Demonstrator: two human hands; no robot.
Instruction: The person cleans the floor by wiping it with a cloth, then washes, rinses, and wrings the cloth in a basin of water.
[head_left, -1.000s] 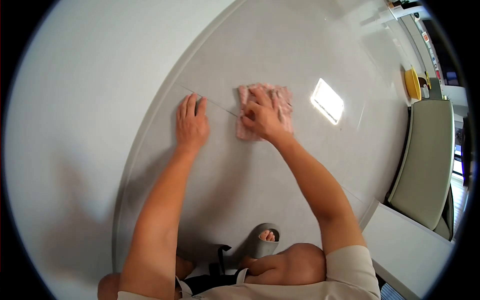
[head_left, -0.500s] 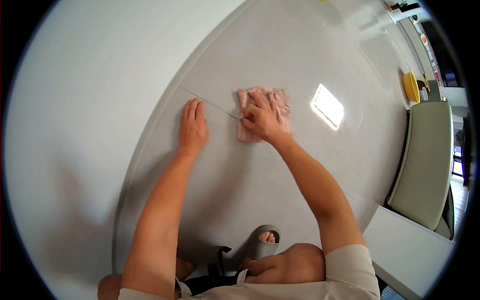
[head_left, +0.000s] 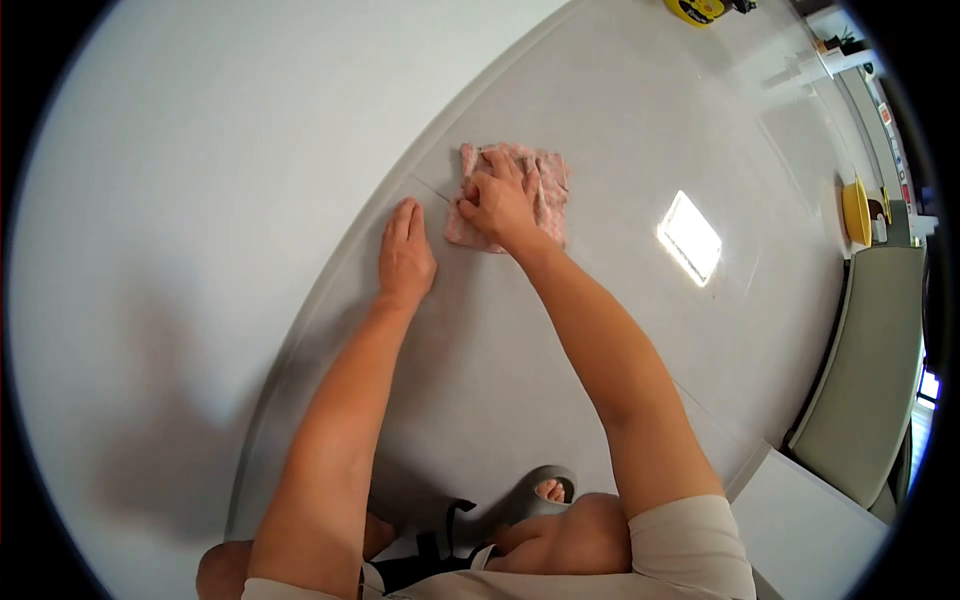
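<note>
A pink patterned cloth [head_left: 552, 200] lies spread and wrinkled on the grey tiled floor [head_left: 560, 380]. My right hand [head_left: 500, 205] presses on it, its thumb and fingers bunching part of the fabric. To the left, close to the base of the white wall [head_left: 200, 200], my left hand [head_left: 407, 255] rests palm down on the tiles, fingers stretched out and holding nothing. A thin tile joint runs between that hand and the cloth.
A yellow and black object [head_left: 700, 10] shows at the top edge. On the right are a yellow basin [head_left: 856, 212], a green-grey sofa [head_left: 865, 370] and a white low surface [head_left: 810, 525]. A grey slipper [head_left: 550, 485] is on my foot below.
The view has shifted, and the yellow and black object has come further into view at the top. My right hand and the cloth have moved left, nearer the wall.
</note>
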